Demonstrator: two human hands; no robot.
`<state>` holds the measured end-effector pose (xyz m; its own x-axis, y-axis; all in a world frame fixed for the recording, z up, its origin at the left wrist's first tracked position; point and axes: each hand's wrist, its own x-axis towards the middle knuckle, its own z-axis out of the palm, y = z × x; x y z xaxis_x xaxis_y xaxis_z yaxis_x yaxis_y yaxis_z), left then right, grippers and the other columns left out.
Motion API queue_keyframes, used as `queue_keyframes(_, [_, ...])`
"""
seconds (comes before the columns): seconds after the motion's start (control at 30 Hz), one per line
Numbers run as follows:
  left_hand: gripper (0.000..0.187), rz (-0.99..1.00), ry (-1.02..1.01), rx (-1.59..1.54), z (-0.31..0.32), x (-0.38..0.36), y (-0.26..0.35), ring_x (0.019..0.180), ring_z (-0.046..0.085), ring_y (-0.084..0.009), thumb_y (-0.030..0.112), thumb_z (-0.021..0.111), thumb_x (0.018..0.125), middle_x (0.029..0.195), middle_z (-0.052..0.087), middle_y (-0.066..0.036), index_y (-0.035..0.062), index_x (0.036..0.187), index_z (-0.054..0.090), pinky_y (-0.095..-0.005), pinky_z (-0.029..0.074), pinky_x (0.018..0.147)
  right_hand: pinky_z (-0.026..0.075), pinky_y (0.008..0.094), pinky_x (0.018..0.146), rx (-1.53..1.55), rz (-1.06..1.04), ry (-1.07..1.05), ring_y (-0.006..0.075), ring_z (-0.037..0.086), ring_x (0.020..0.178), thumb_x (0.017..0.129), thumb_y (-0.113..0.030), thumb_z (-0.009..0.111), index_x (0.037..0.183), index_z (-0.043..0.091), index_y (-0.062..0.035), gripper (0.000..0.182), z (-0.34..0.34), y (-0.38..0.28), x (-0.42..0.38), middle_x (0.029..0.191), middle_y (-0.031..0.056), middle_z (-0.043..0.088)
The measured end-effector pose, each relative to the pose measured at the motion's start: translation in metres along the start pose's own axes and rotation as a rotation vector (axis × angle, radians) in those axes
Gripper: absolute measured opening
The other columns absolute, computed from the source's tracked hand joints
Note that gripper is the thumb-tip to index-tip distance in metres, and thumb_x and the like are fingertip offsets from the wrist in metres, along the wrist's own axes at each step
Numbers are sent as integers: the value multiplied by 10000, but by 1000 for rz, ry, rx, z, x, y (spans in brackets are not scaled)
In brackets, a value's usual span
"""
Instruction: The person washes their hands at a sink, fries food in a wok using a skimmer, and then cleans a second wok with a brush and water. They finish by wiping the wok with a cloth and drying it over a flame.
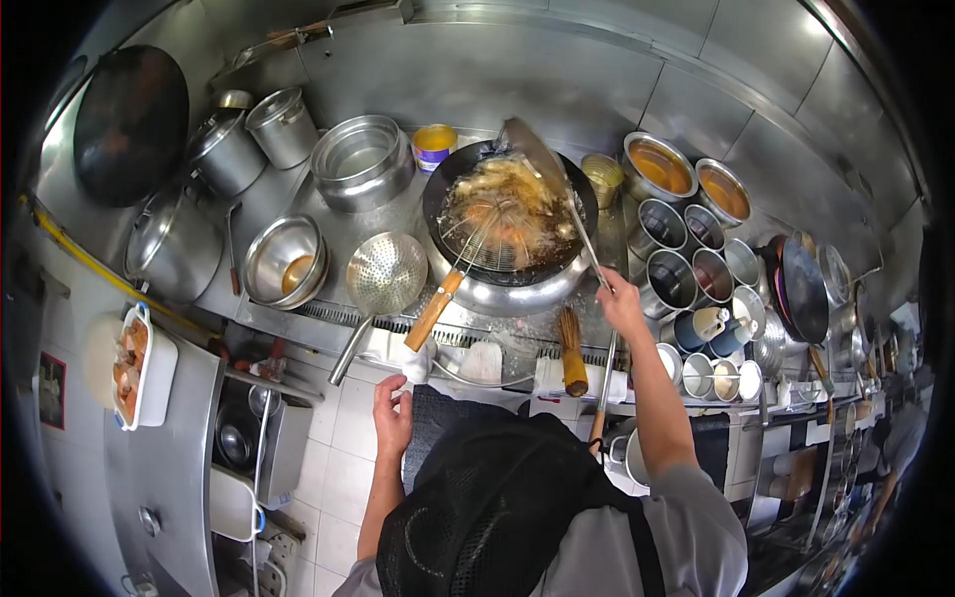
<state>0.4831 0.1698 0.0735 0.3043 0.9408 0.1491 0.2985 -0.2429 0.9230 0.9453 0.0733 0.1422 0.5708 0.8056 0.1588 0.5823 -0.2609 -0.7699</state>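
Note:
A dark wok full of bubbling oil and browned food stands on the burner ring. A wire strainer with a wooden handle lies over the food, its handle pointing down-left; nothing grips it. My right hand is closed round the metal handle of a large ladle or spatula, whose head is over the wok's upper right. My left hand is below the counter edge, fingers loosely curled, close to a white cloth. Whether the left fingers hold anything is too small to tell.
Left of the wok are a perforated skimmer, steel bowls and a purple tin. At right stand sauce pots and several cups. A bamboo brush lies at the front edge. A white tub holds food at far left.

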Motion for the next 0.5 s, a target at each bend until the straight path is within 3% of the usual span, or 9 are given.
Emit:
queue_keyframes(0.07, [257, -15, -3, -11, -1, -2, -3, 1151, 587, -267, 15, 585, 937, 1254, 573, -138, 34, 1193, 602, -356, 556, 874, 525, 431, 842, 27, 141, 70, 412, 689, 913, 819, -65, 574, 1270, 625, -17, 457, -9, -5, -14, 989, 285, 683])
queue_keyframes(0.2, [251, -11, -14, -8, 1, 2, -4, 1141, 589, -266, 17, 584, 938, 1252, 570, -139, 33, 1187, 603, -361, 554, 878, 535, 404, 768, -32, 32, 185, 335, 687, 762, 813, -59, 576, 1270, 627, -8, 463, 9, 28, -26, 875, 231, 698])
queue_keyframes(0.27, [249, -2, -14, -10, 3, 6, 0, 1140, 589, -267, 19, 584, 939, 1253, 568, -140, 31, 1187, 603, -362, 553, 880, 517, 357, 615, 156, 176, 131, 222, 632, 632, 833, -44, 562, 1307, 607, -9, 477, 31, 36, -25, 808, 158, 690])
queue_keyframes(0.3, [249, 13, -18, -1, 3, 9, 3, 1140, 589, -269, 22, 584, 940, 1254, 567, -141, 30, 1188, 602, -363, 552, 881, 435, 295, 483, 452, 350, 64, 132, 555, 573, 876, -26, 531, 1367, 550, -29, 491, 35, 6, -26, 788, 103, 652])
queue_keyframes(0.33, [250, 28, -23, 10, 3, 12, 6, 1141, 589, -272, 26, 585, 940, 1255, 565, -142, 29, 1190, 601, -364, 551, 882, 435, 295, 483, 452, 350, 64, 132, 555, 573, 876, -26, 531, 1367, 550, -29, 491, 45, 2, -18, 788, 103, 652])
queue_keyframes(0.4, [250, 34, -24, 15, 3, 15, 11, 1142, 589, -276, 25, 585, 940, 1257, 565, -145, 29, 1190, 601, -364, 549, 883, 342, 226, 428, 938, 471, -21, 85, 473, 525, 921, -24, 486, 1411, 486, -48, 491, 59, -3, -1, 782, 56, 607])
queue_keyframes(0.5, [248, 38, -10, 21, -1, 16, 12, 1144, 588, -277, 24, 582, 940, 1257, 566, -146, 30, 1188, 602, -364, 546, 881, 338, 221, 429, 908, 450, -4, 89, 440, 509, 941, -39, 470, 1416, 467, -48, 475, 64, -21, 19, 772, 42, 583])
